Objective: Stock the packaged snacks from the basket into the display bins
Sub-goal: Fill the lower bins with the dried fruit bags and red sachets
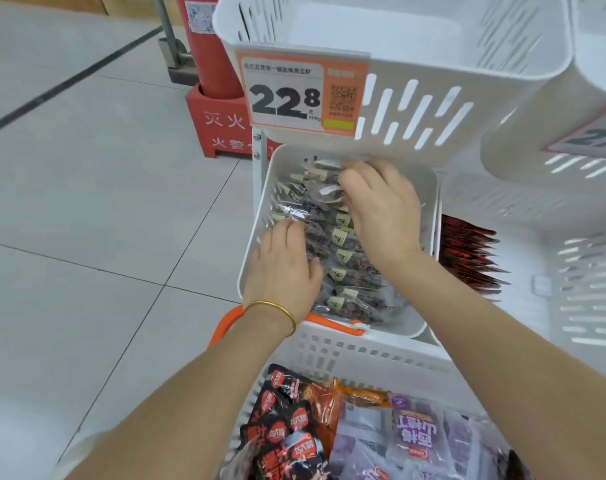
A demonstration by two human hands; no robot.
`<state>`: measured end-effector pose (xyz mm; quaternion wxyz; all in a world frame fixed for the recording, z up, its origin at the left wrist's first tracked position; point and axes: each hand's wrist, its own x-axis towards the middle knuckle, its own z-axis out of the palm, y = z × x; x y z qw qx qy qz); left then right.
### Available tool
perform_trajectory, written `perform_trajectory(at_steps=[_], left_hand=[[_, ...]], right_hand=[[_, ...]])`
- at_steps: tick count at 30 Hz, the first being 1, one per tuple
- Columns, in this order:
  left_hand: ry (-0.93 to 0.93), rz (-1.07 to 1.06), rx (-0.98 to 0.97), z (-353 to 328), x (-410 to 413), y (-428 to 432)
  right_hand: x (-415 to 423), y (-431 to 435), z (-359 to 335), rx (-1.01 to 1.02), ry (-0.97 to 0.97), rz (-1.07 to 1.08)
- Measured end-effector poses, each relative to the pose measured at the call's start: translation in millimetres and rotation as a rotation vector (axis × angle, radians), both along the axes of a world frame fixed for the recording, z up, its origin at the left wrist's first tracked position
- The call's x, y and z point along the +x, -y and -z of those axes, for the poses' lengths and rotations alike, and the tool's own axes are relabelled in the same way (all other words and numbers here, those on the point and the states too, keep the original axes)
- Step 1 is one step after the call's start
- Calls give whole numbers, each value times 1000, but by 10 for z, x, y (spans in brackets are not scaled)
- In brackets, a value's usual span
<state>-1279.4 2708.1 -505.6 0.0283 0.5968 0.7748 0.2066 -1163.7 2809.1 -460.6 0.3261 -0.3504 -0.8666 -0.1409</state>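
A white lower display bin (256, 237) holds rows of clear snack packets (346, 275) with dark contents and pale labels. My left hand (284, 268), gold bangle on the wrist, lies flat on the packets along the bin's left side. My right hand (381, 206) reaches to the bin's far end, its fingers curled round a clear packet (324, 195) there. Below, a white basket (364, 351) with orange handles carries black-and-red packets (284, 420), orange packets and purple packets (416, 434).
An empty white upper bin (416, 109) with a 22.8 price tag (294, 95) overhangs the lower one. A neighbouring bin holds red packets (468, 254). More white bins stand at the right. A red fire-extinguisher stand (218, 123) sits on the tiled floor at the left.
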Motion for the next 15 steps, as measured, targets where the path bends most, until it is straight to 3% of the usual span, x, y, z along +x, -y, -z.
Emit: perform_trajectory(at_steps=[7,15], left_hand=[[6,-6,-8,-8,11,13],[24,-6,-22,-9,10,11]], right_hand=[[-341,-152,159,-102,121,37],[8,56,125,-65,0,10]])
